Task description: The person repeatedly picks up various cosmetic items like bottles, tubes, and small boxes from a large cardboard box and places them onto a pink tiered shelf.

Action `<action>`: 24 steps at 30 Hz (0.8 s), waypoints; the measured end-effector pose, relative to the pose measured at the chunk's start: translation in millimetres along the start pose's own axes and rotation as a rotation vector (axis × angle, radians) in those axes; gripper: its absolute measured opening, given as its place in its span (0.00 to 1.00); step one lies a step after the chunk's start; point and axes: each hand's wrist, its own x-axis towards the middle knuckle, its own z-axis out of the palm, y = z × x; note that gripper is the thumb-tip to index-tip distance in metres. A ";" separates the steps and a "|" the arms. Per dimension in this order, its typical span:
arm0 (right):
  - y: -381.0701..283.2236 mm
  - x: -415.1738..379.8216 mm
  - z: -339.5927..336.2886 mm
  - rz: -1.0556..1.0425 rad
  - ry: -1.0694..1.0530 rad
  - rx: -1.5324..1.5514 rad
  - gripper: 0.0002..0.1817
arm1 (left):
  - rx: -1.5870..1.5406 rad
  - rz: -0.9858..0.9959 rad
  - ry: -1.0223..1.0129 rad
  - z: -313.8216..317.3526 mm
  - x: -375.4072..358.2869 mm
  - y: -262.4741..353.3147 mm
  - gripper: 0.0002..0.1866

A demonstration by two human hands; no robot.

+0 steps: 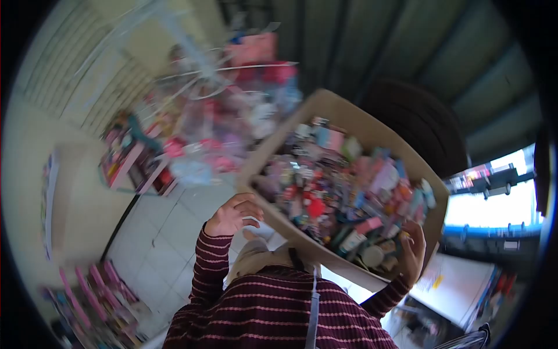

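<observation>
A large cardboard box full of small packaged goods stands tilted across the view in front of me. My left hand is just outside the box's near left side, its fingers apart and slightly bent, holding nothing. Over the box's near right corner is my right hand, its fingers loosely bent and apart, with no item visible in them. Close to it inside the box lie a pink pack, a round pale lid and a white tube. Motion blurs many of the goods.
Clear plastic bags of goods sit beyond the box to the left, beside a pink-edged rack. A dark round stool or chair seat is behind the box. Pink-edged shelves stand at lower left, a white board-like surface at lower right.
</observation>
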 end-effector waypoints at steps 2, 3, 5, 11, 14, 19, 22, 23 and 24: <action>-20.6 -5.3 53.5 -0.110 -0.127 0.152 0.18 | -0.104 0.212 0.094 -21.3 -53.6 16.9 0.39; -29.0 -7.8 80.4 -0.133 -0.344 0.228 0.20 | -0.080 0.254 0.126 -29.9 -79.9 23.9 0.39; -45.9 -13.3 144.5 -0.163 -0.734 0.342 0.27 | -0.173 0.401 0.168 -46.7 -127.2 34.3 0.42; -99.6 -45.8 348.8 -0.302 -1.682 0.246 0.25 | -0.046 0.742 0.400 -73.8 -259.5 67.7 0.44; -115.9 -68.2 436.1 -0.201 -2.100 0.152 0.28 | -0.044 0.938 0.545 -75.9 -322.0 74.2 0.44; -129.6 -101.8 582.2 0.000 -2.602 0.265 0.29 | -0.045 1.271 0.736 -69.4 -397.5 65.1 0.45; -108.4 -120.8 691.1 0.179 -2.688 0.346 0.35 | -0.035 1.448 0.720 -78.4 -434.9 47.1 0.46; -106.0 -133.4 723.5 0.273 -2.698 0.412 0.39 | -0.010 1.484 0.757 -76.0 -446.1 47.8 0.46; -121.3 -158.3 742.7 0.287 -2.748 0.396 0.39 | -0.050 1.548 0.852 -73.6 -455.0 52.4 0.47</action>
